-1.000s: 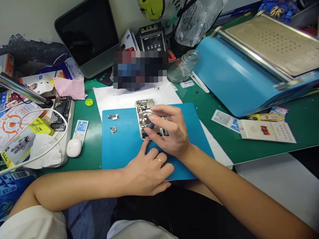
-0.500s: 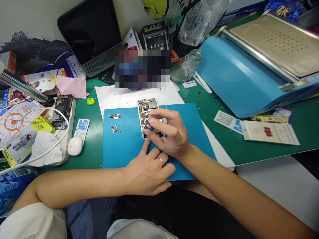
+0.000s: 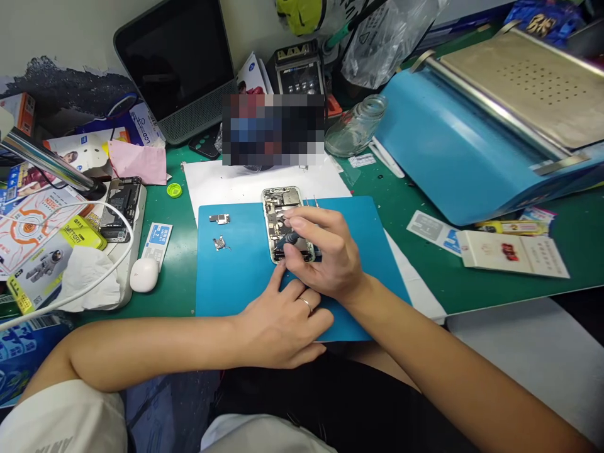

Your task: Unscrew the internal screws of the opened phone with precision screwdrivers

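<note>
Phone [image 3: 277,217], long axis forward, far end slightly left

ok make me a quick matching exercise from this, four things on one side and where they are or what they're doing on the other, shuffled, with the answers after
Things
1. left hand
2. phone
3. round green lid
4. right hand

Places and states
A. on the desk near the pink sheet
B. holds a dark tool
C. wears a ring
D. internals exposed, on the blue mat

Pairs: 1-C, 2-D, 3-A, 4-B
</note>
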Demonstrator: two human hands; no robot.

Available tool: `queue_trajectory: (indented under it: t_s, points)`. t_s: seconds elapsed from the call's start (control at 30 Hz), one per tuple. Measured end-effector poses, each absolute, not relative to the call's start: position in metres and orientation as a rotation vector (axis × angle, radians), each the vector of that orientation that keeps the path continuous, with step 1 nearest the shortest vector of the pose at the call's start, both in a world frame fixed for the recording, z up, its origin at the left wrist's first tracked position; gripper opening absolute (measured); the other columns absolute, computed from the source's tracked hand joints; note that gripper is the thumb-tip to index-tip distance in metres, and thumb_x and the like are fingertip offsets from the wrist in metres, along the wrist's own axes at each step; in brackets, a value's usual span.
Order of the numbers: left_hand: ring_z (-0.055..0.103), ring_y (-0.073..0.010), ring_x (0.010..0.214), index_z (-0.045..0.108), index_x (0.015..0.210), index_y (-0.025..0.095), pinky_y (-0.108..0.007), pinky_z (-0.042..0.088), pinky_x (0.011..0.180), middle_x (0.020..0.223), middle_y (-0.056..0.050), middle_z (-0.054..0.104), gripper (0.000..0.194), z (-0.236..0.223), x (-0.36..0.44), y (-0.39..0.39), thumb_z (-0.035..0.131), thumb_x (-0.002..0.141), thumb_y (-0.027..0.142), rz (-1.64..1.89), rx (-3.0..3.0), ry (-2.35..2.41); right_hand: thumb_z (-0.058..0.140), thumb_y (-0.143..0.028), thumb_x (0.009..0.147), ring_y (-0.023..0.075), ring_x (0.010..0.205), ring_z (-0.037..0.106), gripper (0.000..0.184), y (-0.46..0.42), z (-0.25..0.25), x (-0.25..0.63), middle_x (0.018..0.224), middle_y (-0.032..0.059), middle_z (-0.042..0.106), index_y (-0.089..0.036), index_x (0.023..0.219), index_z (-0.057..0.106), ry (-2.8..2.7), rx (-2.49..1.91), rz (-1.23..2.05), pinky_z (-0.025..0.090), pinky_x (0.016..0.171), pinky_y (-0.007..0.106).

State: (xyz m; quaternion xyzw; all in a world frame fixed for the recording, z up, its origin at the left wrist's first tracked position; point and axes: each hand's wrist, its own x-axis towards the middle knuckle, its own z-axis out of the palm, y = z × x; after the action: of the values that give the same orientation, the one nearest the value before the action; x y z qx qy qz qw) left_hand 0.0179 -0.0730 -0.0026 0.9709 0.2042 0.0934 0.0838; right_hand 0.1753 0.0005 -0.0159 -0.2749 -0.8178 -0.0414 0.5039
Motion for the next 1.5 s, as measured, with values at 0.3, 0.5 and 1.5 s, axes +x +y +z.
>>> queue_trajectory:
  t_s: [0.3, 0.5, 1.5]
  points:
    - [0.057, -0.0292, 0.093, 0.061, 0.103, 0.016, -0.069, 0.031, 0.112, 0.097, -0.009, 0.061, 0.030, -0.0021, 0.0189, -0.0736, 0.062, 0.095, 0.046, 0.268, 2.883, 0.620, 0.071, -0.010, 0.085, 0.0246, 0.097, 0.072, 0.064, -0.0005, -0.0117, 0.1785, 0.114, 0.0103, 0.069, -0.024, 0.143, 0.047, -1.958, -0.699, -0.127, 0.065, 0.078, 0.039]
    - [0.057, -0.0289, 0.095, 0.061, 0.104, 0.016, -0.068, 0.032, 0.112, 0.098, -0.009, 0.060, 0.031, -0.0012, 0.0189, -0.0736, 0.062, 0.095, 0.045, 0.235, 2.877, 0.619, 0.071, -0.011, 0.086, 0.0249, 0.098, 0.072, 0.066, 0.0011, -0.0116, 0.1811, 0.117, 0.0093, 0.071, -0.026, 0.145, 0.044, -1.967, -0.663, -0.052, 0.065, 0.077, 0.039]
    - [0.057, -0.0304, 0.096, 0.062, 0.103, 0.015, -0.069, 0.036, 0.108, 0.098, -0.011, 0.061, 0.028, -0.0013, 0.0197, -0.0733, 0.061, 0.097, 0.042, 0.269, 2.867, 0.591, 0.062, -0.009, 0.090, 0.0249, 0.103, 0.075, 0.065, -0.0020, -0.0143, 0.1813, 0.119, 0.0076, 0.074, -0.028, 0.148, 0.040, -2.022, -0.720, -0.017, 0.067, 0.079, 0.038]
